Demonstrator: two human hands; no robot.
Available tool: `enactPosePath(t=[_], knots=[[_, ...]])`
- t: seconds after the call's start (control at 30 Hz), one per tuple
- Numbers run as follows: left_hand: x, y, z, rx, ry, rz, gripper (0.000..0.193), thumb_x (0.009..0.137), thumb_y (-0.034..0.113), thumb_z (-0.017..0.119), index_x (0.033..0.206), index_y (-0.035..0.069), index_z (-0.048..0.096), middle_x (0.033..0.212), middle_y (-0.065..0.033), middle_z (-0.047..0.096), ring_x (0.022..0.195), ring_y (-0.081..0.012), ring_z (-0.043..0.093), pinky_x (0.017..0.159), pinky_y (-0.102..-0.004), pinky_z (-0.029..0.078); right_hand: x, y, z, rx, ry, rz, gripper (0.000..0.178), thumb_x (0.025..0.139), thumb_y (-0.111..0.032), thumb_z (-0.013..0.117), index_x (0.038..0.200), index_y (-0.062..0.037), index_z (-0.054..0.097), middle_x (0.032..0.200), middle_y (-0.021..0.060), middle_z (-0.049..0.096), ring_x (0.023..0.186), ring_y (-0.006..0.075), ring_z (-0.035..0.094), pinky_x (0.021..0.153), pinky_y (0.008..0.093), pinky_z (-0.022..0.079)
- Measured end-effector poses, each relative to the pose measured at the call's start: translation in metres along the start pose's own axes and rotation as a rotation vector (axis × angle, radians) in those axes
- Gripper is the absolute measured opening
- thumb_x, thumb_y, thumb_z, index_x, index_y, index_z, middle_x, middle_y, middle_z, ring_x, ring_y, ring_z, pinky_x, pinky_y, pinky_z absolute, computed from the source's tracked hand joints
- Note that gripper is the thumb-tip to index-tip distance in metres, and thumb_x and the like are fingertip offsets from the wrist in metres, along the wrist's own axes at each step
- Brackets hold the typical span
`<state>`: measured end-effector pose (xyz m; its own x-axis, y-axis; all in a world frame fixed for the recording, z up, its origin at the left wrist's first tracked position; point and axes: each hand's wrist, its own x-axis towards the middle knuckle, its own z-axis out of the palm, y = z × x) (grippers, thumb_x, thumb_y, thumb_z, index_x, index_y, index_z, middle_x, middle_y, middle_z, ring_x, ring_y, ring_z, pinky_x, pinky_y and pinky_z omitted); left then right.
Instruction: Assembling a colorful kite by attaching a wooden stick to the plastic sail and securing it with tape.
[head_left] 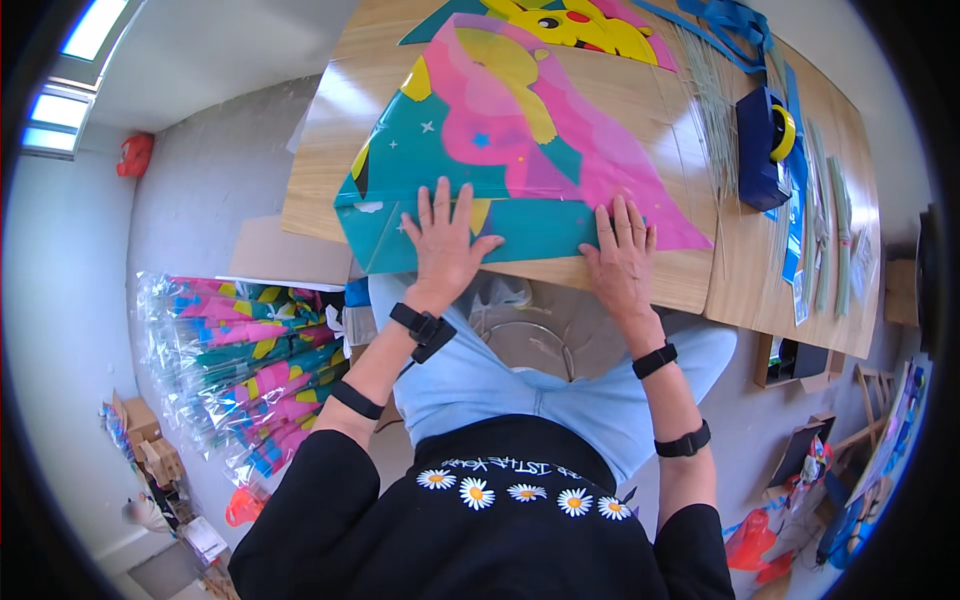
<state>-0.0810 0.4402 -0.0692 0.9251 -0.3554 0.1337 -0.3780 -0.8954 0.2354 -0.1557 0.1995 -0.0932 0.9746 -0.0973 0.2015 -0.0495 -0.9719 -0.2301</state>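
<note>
Fold [540,228]: could go crooked or wrinkle, I'd say, if those palms press unevenly on such a slick-looking printed sheet [500,150].
Table [340,125]: the sheet's near side might droop over the edge, should it slide toward six o'clock.
Left hand [445,245]: flat, fingers fanned, thumb wide, on the fold!
Right hand [622,262]: flat too, fingers slightly parted, near the fold's right end.
Sheet: under both hands, spreading away toward twelve o'clock, pink tip at three from the right hand.
</note>
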Motion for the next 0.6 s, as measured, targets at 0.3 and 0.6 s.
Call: enactPosePath(t=[0.3, 0.6], knots=[[0.029, -0.043, 0.019, -0.073, -0.041, 0.172, 0.081, 0.081, 0.053, 0.066, 0.147, 0.017, 0.038, 0.158, -0.0106, 0.021, 0.146, -0.0370, 0.013, 0.109, -0.0683, 0.008, -0.023, -0.020, -0.001, 0.020, 0.055, 0.089, 0.063, 0.082, -0.028, 0.069, 0.138, -0.0079, 0.047, 0.149, 0.0190, 0.035, 0.138, 0.0365, 0.031, 0.111, 0.0590, 0.023], [0.061, -0.037, 0.021, -0.060, -0.042, 0.211, 0.082, 0.081, 0.060, 0.061, 0.147, 0.017, 0.038, 0.158, -0.0107, 0.021, 0.145, -0.0371, 0.014, 0.108, -0.0697, 0.008, -0.018, -0.016, -0.009, 0.029, 0.085, 0.145, 0.055, 0.088, -0.027, 0.062, 0.137, -0.0074, 0.048, 0.148, 0.0199, 0.036, 0.138, 0.0383, 0.030, 0.110, 0.0613, 0.021]])
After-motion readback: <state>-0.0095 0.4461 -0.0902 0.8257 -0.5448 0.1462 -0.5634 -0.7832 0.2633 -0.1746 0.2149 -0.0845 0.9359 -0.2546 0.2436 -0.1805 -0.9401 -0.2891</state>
